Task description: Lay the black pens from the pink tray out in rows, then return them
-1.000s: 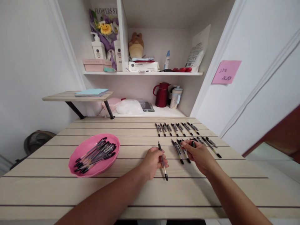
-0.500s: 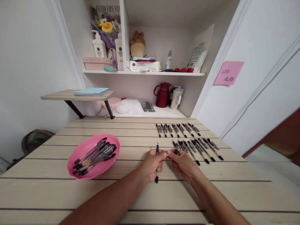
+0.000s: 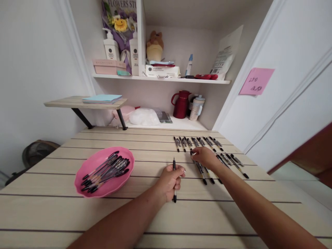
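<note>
My left hand (image 3: 170, 180) is closed around a black pen (image 3: 174, 166), held upright with its bare point up and its dark end below the fist. Something small and shiny shows at the thumb tip, too small to name. My right hand (image 3: 203, 156) reaches over the nearer row of pens (image 3: 200, 170). Its thumb and fingers pinch together at the upper end of the leftmost pens, by a small black part; whether it is loose or belongs to a pen I cannot tell. The hand and forearm hide part of this row.
Farther back lies another row of pens (image 3: 197, 142). On the left, a pink bowl (image 3: 80, 169) holds several black pens. A small raised shelf (image 3: 59, 102) on black legs stands at the back left. Behind the table are a red jug (image 3: 181, 105) and a cup (image 3: 196, 109).
My right hand has left my left hand and moved up and right to the nearer row of pens. My left hand keeps its grip on the pen. The view has shifted slightly.
</note>
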Demonstrator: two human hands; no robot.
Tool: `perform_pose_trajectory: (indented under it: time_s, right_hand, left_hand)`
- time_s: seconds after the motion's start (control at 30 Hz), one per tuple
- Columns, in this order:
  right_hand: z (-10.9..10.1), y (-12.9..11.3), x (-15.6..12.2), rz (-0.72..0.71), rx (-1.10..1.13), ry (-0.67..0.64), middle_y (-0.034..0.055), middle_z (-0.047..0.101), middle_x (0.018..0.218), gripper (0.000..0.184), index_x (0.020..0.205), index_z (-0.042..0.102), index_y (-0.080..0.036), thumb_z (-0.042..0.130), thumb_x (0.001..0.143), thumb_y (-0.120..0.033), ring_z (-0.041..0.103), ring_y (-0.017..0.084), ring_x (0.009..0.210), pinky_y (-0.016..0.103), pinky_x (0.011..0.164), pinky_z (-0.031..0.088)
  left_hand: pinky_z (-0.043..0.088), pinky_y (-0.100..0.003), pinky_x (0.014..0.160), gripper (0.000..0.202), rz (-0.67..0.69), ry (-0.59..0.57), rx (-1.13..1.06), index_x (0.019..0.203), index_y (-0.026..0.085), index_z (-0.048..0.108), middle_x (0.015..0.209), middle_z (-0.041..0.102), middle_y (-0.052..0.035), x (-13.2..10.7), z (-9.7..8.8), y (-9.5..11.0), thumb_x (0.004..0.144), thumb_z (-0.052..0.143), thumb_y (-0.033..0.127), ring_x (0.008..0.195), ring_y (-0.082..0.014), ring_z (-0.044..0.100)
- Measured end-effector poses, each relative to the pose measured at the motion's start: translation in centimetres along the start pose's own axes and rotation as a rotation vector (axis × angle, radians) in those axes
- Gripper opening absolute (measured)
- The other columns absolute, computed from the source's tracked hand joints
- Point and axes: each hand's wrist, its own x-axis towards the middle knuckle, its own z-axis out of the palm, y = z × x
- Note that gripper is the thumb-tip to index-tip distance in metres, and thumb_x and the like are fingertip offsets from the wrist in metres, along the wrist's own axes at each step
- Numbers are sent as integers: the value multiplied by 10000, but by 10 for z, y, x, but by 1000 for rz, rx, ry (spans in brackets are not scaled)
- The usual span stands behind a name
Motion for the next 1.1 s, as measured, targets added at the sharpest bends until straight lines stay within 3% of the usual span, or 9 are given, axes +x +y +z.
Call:
perform_pose_trajectory:
  time_s: [0.13,0.2,0.33,0.47,0.63,0.83,0.9,0.97,1.1]
  right_hand:
    - [6,-14,8,-3,-154,-56,39,627,534,56,572,646,-171,590,574,-170,594,172,630,222,555,381]
    - [8,-20,12,12,-202,-89,60,622,499,79,532,637,-158,582,588,-151,595,173,593,222,540,388]
    - [15,-25,20,24,-245,-139,93,626,486,146,519,631,-134,538,630,-115,594,166,550,218,534,406]
    - [20,-24,24,9,-249,-142,91,638,509,96,592,646,-127,556,626,-117,612,170,602,209,573,421]
    - [11,-25,20,-1,-220,-106,93,621,483,110,599,642,-124,552,649,-163,618,192,625,228,584,419]
    - [2,-20,-27,-55,-18,-57,18,638,577,270,705,603,-171,386,796,-304,591,118,529,197,517,406]
    - [11,-17,-53,-146,361,-83,10,641,652,245,759,579,-173,436,775,-371,569,111,506,203,483,405]
    - [22,-16,-77,-218,528,-6,7,619,643,218,795,573,-174,526,726,-376,562,126,551,216,510,421]
    - [33,-20,-104,-287,427,189,33,622,676,162,736,604,-193,508,760,-321,548,141,593,243,562,425]
  left_hand:
    - [84,-180,376,291,0,-6,9,731,174,446,605,480,53,0,0,0,602,674,303,352,14,240]
    - [82,-180,376,299,-2,-8,10,731,175,444,603,483,53,-1,0,0,599,677,308,352,14,239]
    - [86,-179,378,305,-10,-8,14,728,176,447,595,487,55,-1,1,1,590,684,310,351,14,242]
    - [90,-177,377,299,-16,-9,17,734,176,452,595,490,53,-1,1,1,595,683,307,352,13,244]
    - [92,-176,373,280,-21,-28,32,735,170,462,594,484,51,0,0,1,612,677,299,355,13,247]
    - [87,-174,372,299,-26,-18,-30,735,171,463,592,478,58,0,-1,2,594,697,293,353,14,247]
    - [89,-171,372,301,-29,-10,-78,730,171,462,594,478,60,0,-1,3,587,702,282,356,14,252]
    - [90,-169,371,293,-50,-29,-112,717,167,465,595,485,56,0,-1,3,583,704,271,357,13,258]
    - [90,-165,369,288,-87,-57,-146,691,163,465,590,506,49,-1,0,1,569,713,244,360,10,262]
